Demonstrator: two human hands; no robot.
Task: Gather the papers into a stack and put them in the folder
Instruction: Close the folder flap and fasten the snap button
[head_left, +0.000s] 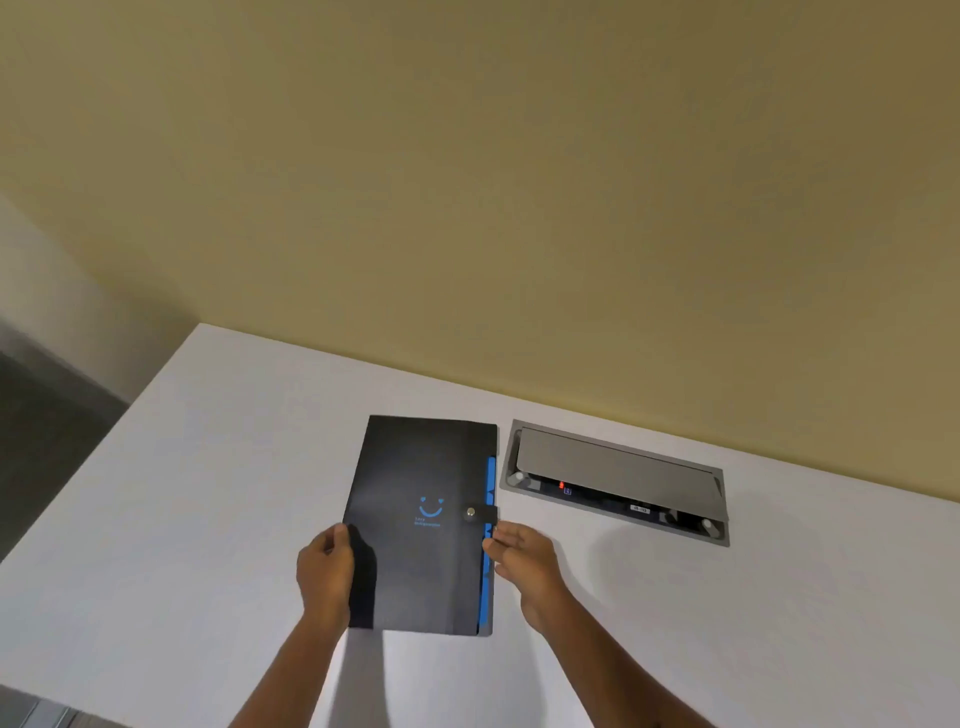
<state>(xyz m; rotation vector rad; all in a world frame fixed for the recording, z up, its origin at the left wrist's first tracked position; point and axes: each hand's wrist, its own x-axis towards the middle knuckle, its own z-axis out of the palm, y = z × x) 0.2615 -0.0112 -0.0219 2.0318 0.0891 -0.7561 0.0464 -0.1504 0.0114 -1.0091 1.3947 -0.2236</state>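
A black folder (423, 483) with a blue smiley print lies flat on the white table (208, 519), closed, its strap snapped over the right edge. Blue tabs show along that right edge. My left hand (324, 569) grips the folder's left edge, thumb on the cover. My right hand (522, 558) rests at the right edge just below the strap, fingertips touching the folder's side. No loose papers are in view.
A grey recessed power box (618, 480) with a half-raised lid sits in the table right of the folder. A yellowish wall (519, 208) runs behind the table. The table's left edge drops to a dark floor.
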